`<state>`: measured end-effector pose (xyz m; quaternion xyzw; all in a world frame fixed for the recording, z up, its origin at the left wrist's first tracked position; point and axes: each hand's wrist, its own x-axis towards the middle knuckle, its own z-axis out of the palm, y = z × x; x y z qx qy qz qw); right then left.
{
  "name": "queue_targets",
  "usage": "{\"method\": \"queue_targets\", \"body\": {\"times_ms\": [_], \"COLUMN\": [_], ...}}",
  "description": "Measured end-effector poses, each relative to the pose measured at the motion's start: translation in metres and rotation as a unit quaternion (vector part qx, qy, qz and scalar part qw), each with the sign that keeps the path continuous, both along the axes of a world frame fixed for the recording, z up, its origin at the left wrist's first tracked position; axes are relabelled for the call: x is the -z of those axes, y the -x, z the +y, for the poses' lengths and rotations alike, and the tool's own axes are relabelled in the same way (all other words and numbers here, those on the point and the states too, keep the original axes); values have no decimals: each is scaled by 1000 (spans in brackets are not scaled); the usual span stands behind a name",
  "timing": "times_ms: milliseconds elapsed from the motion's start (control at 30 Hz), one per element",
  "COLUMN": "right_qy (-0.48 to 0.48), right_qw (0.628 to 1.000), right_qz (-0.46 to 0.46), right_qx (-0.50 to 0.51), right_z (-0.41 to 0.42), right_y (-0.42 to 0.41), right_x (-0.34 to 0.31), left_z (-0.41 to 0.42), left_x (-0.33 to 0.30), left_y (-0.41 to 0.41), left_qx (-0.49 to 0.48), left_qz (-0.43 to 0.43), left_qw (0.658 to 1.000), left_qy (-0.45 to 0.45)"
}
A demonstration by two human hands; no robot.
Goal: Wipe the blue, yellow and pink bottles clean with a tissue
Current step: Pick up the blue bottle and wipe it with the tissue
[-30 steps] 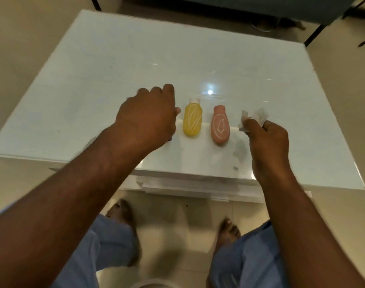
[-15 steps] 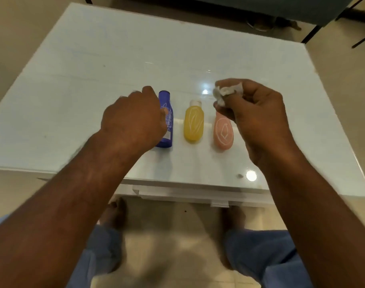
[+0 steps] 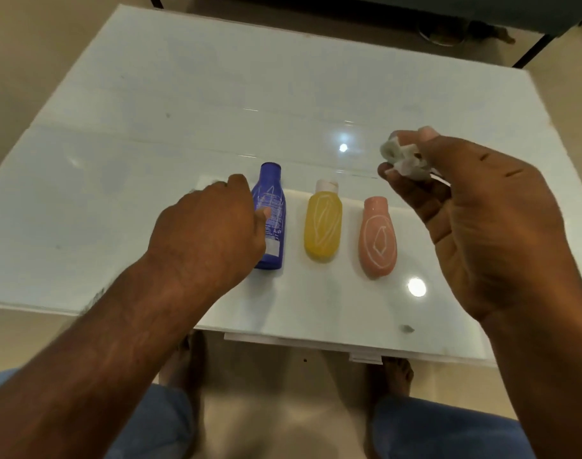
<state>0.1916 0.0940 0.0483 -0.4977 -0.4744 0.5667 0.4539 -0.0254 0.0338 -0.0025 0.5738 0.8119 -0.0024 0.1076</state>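
Three bottles lie flat in a row on the white glossy table (image 3: 150,134), near its front edge; each long axis runs front to back, cap end pointing away from the person, base end toward the person.

Blue bottle (image 3: 272,213): leftmost; label side up; white print covers the face in several lines, too small and blurred to read; a pale rectangular patch sits near the base.

Yellow bottle (image 3: 323,223): centre position, apart from both neighbours; white cap; a white hand-drawn outline, elongated and roughly oval, marks the body; no readable lettering.

Pink bottle (image 3: 378,240): rightmost; pink cap; a white drawn oval enclosing a small diamond-like shape marks the body; no readable lettering.

Left hand (image 3: 210,233): back of the hand up, over the left side of the blue bottle; fingers curled, thumb tip against the label; whether the fingers close round the bottle cannot be told, as they are hidden behind the hand.

Right hand (image 3: 481,220): raised above the table, beyond and to the right of the pink bottle; thumb and fingertips pinch a crumpled white tissue (image 3: 403,160); the tissue touches no bottle.
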Motion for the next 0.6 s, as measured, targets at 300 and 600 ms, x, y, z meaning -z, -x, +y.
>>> {"method": "queue_targets", "body": {"times_ms": [300,600], "right_qy": [-19,-63], "right_qw": [997,984], "right_qz": [-51,-158], "right_qx": [-46,-61], "right_z": [-4,-17], "right_y": [19,4], "right_x": [6,12], "left_z": [-4,-2], "left_x": [6,12], "left_y": [-1,-6], "left_qx": [5,-55], "left_qz": [-23,-141], "left_qw": [1000,988], "left_qy": [17,24]}}
